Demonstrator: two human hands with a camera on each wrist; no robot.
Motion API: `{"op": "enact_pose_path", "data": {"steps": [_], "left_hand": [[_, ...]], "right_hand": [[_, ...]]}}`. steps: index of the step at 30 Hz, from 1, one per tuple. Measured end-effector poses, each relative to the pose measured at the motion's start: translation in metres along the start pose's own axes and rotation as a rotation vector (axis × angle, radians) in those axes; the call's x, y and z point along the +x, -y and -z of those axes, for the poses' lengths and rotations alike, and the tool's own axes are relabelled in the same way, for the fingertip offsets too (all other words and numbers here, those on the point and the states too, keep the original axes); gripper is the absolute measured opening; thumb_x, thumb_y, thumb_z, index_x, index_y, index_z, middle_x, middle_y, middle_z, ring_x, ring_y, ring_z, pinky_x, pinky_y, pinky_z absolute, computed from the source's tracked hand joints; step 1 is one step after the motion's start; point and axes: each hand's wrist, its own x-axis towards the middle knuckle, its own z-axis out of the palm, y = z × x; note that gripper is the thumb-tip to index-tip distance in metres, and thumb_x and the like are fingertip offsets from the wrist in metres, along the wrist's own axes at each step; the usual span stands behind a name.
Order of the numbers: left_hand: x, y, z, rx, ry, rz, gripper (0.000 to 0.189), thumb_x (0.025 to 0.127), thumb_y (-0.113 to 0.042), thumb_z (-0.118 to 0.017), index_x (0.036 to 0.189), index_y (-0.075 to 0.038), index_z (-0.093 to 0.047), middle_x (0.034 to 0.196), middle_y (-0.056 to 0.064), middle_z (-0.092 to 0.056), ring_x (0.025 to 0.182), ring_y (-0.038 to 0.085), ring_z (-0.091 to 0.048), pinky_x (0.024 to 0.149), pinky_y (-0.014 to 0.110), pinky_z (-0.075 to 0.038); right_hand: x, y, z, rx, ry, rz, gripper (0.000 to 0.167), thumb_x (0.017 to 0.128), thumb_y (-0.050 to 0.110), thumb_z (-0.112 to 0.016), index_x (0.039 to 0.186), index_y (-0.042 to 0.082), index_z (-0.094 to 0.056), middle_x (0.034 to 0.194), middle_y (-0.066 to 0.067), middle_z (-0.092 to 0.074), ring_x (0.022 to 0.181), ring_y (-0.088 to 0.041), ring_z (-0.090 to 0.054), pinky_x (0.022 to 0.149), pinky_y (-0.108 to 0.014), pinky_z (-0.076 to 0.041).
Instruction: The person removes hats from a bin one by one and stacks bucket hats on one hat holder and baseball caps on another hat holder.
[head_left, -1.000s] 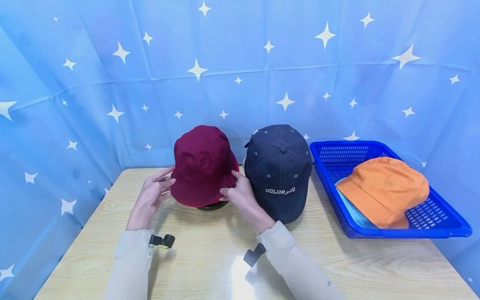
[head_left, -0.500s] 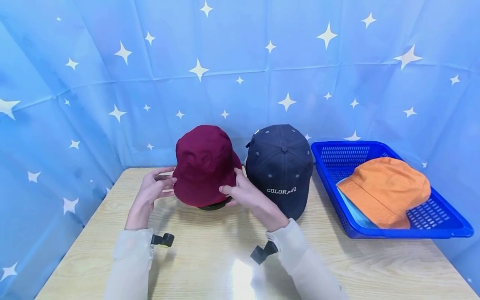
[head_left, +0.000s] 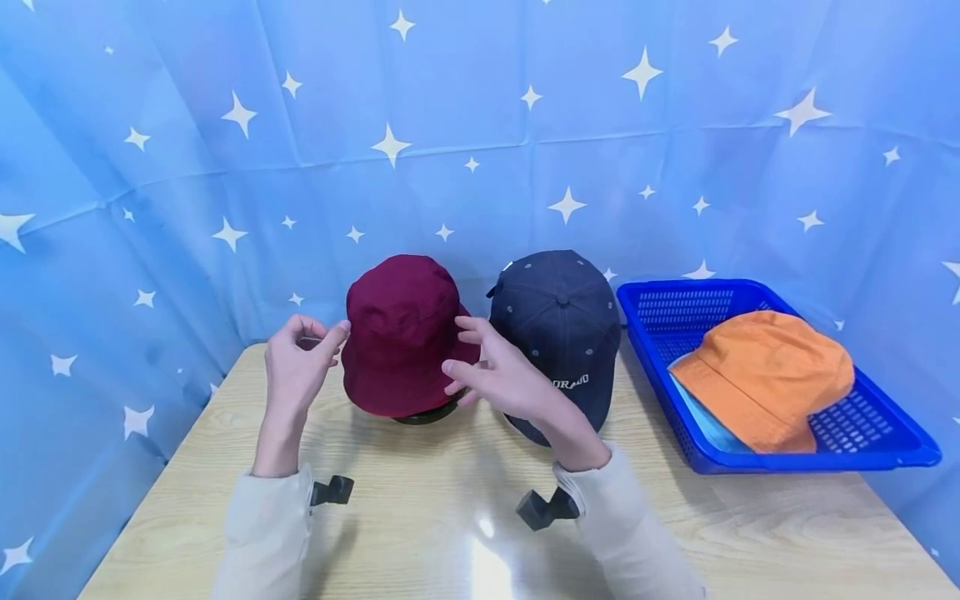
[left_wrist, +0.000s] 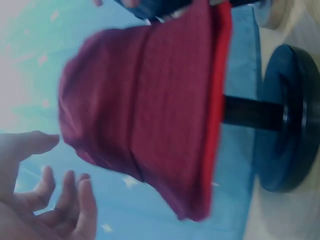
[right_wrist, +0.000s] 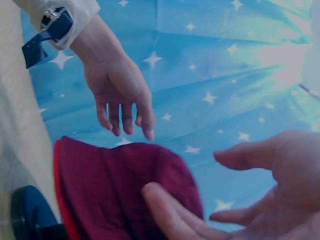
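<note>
A burgundy bucket hat [head_left: 401,333] with a red underside sits on a black stand, whose round base [left_wrist: 292,120] and post show below the brim in the left wrist view. My left hand [head_left: 295,367] is raised at the hat's left side, fingers loosely bent, with a gap to the cloth in the left wrist view. On the other side my right hand [head_left: 506,371] hovers by the brim, thumb and fingers spread with nothing between them. Behind that hand, a navy baseball cap [head_left: 558,317] stands upright, its white lettering partly covered by the hand.
To the right a blue plastic basket [head_left: 663,417] holds an orange bucket hat [head_left: 772,375] lying over something light blue [head_left: 708,421]. Everything stands on a wooden table [head_left: 405,517], and a blue curtain [head_left: 480,100] with white stars hangs behind and at the sides.
Both hands have come off the burgundy hat's brim and risen slightly. My right hand has drifted rightward, across the navy cap's front. The hat stays on its stand.
</note>
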Motion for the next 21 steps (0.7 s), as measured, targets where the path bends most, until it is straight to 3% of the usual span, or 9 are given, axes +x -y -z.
{"op": "enact_pose_path", "data": {"steps": [3,6,8,12,17,21], "left_hand": [[-0.010,-0.015,-0.004,-0.092,-0.051,-0.122,0.036,0.091,-0.035,-0.079,0.077,-0.011,-0.056,0.063,-0.009,-0.061,0.059,0.015,-0.065,0.056,0.022,-0.056],[-0.021,-0.030,-0.013,-0.213,-0.018,-0.220,0.035,0.093,-0.028,-0.078,0.075,-0.006,-0.056,0.061,-0.006,-0.058,0.055,0.019,-0.064,0.052,0.024,-0.057],[-0.030,-0.039,-0.021,-0.278,0.046,-0.267,0.033,0.094,-0.023,-0.077,0.077,-0.003,-0.057,0.062,-0.003,-0.058,0.054,0.025,-0.063,0.051,0.027,-0.058],[-0.051,-0.057,-0.042,-0.316,0.215,-0.316,0.027,0.095,-0.019,-0.075,0.080,-0.004,-0.060,0.069,0.004,-0.061,0.055,0.030,-0.063,0.051,0.030,-0.058],[-0.078,-0.068,-0.074,-0.319,0.440,-0.293,0.015,0.095,-0.018,-0.075,0.086,-0.009,-0.067,0.074,0.012,-0.067,0.059,0.026,-0.064,0.055,0.031,-0.059],[-0.100,-0.074,-0.103,-0.370,0.619,-0.236,0.009,0.095,-0.017,-0.074,0.095,-0.009,-0.070,0.083,0.021,-0.070,0.063,0.021,-0.068,0.060,0.033,-0.062]], "right_hand": [[-0.009,0.007,0.009,0.023,-0.054,0.073,0.061,0.104,0.016,-0.060,0.158,0.010,-0.032,0.160,-0.019,-0.040,0.095,-0.030,-0.077,0.082,-0.040,-0.065],[-0.019,0.009,0.022,0.047,-0.144,0.139,0.052,0.103,0.011,-0.060,0.151,0.006,-0.042,0.152,-0.022,-0.049,0.087,-0.028,-0.076,0.079,-0.038,-0.065],[-0.026,0.008,0.033,0.060,-0.203,0.186,0.046,0.102,0.006,-0.059,0.146,0.000,-0.046,0.146,-0.026,-0.053,0.082,-0.024,-0.076,0.077,-0.036,-0.066],[-0.042,0.003,0.062,0.053,-0.324,0.265,0.036,0.101,0.000,-0.058,0.136,-0.007,-0.052,0.132,-0.026,-0.060,0.075,-0.017,-0.074,0.073,-0.032,-0.065],[-0.064,-0.004,0.098,0.078,-0.479,0.351,0.022,0.102,-0.001,-0.058,0.121,-0.012,-0.060,0.106,-0.011,-0.072,0.066,-0.013,-0.072,0.066,-0.027,-0.064],[-0.084,-0.015,0.127,0.016,-0.565,0.347,0.013,0.101,0.002,-0.062,0.110,-0.004,-0.068,0.096,0.002,-0.075,0.065,-0.010,-0.071,0.063,-0.021,-0.062]]}}
